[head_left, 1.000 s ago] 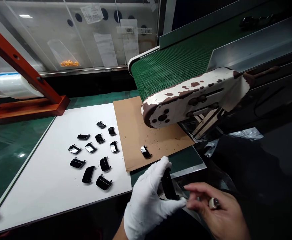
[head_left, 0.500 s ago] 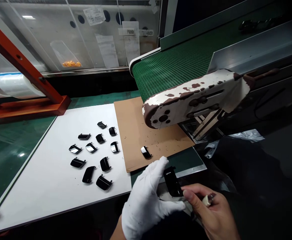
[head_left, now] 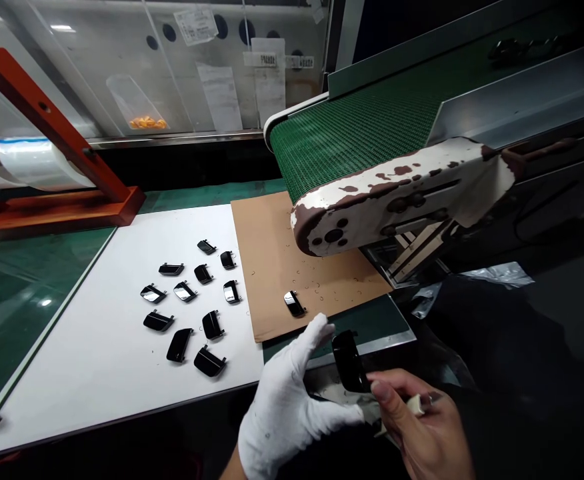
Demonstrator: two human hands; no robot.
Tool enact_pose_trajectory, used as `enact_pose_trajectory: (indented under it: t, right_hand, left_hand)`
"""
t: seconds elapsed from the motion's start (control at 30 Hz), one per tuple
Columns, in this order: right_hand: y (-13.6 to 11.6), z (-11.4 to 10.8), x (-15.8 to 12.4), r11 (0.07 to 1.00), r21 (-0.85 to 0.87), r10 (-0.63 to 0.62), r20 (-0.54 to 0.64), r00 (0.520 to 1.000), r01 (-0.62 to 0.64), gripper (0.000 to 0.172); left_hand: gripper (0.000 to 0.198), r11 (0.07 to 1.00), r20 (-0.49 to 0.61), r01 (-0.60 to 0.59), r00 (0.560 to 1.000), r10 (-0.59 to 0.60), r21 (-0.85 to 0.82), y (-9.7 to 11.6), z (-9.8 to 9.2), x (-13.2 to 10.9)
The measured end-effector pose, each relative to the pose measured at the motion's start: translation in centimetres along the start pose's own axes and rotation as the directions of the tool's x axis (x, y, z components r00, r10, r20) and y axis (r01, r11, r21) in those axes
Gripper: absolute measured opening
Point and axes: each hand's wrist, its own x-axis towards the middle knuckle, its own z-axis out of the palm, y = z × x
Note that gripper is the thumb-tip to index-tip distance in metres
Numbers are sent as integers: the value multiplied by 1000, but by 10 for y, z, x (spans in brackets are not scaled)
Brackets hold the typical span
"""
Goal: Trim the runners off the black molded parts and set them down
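A glossy black plastic part [head_left: 348, 360] with small tabs at its edge is pinched at its lower end between the thumb and fingers of my bare right hand [head_left: 419, 427]. The same hand also has a pale-handled tool [head_left: 416, 405] tucked in it; its kind is mostly hidden. My left hand [head_left: 282, 400], in a white glove, is just left of the part, thumb and fingers spread apart and holding nothing. One similar black part [head_left: 295, 304] lies on a brown cardboard sheet [head_left: 267, 267] beyond the left hand. Several more black parts [head_left: 210, 361] lie on a white sheet [head_left: 97, 373] to the left.
A green conveyor belt [head_left: 362, 133] with a chipped white end bracket [head_left: 382, 187] overhangs the cardboard. Thin curled trimmings are scattered on the cardboard. At the left stands an orange frame [head_left: 67, 133] with a plastic film roll [head_left: 37, 163]. A clear panel with paper labels [head_left: 219, 97] is behind.
My left hand has drawn slightly left, its thumb and fingers farther from the black part. My right hand has shifted slightly right, still holding it. The whole view has moved a little.
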Motion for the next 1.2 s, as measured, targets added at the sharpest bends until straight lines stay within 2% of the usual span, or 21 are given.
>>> enact_pose_trajectory:
  t: [0.13, 0.27, 0.43, 0.6, 0.67, 0.77, 0.87, 1.03, 1.2]
  right_hand:
    - [-9, 0, -1, 995, -79, -50, 83, 995, 56, 19]
    - [-14, 4, -7, 994, -92, -54, -3, 999, 53, 15]
    - [-17, 7, -12, 994, -90, -63, -19, 998, 61, 11]
    - [-20, 7, -12, 979, -68, -193, -17, 981, 192, 7]
    - [-21, 7, -12, 972, -54, -231, -11, 973, 230, 8]
    - [-19, 6, -13, 972, -82, -220, -9, 975, 218, 13]
    - [-16, 3, -13, 969, -105, -224, -3, 975, 223, 26]
    - [-12, -1, -12, 950, -100, -287, 88, 954, 295, 37]
    - [-12, -1, -11, 936, -102, -322, 130, 938, 336, 38]
  left_hand:
    - [97, 995, -3, -90, 996, 90, 42, -1, 2, 2]
    - [98, 980, 6, -180, 984, 180, 79, -1, 0, 3]
    - [99, 970, 69, -218, 975, 212, 105, 4, -5, 5]
    - [95, 958, 98, -270, 960, 261, 94, 3, -7, 5]
    - [95, 950, 97, -296, 953, 287, 98, 3, -7, 4]
    - [94, 948, 86, -301, 952, 294, 99, 4, -7, 2]
    - [95, 957, 71, -278, 960, 272, 81, 6, -5, 1]
    - [93, 961, 64, -275, 960, 273, 19, 8, -5, -1]
    - [90, 966, 70, -258, 964, 256, 21, 10, -6, -1]
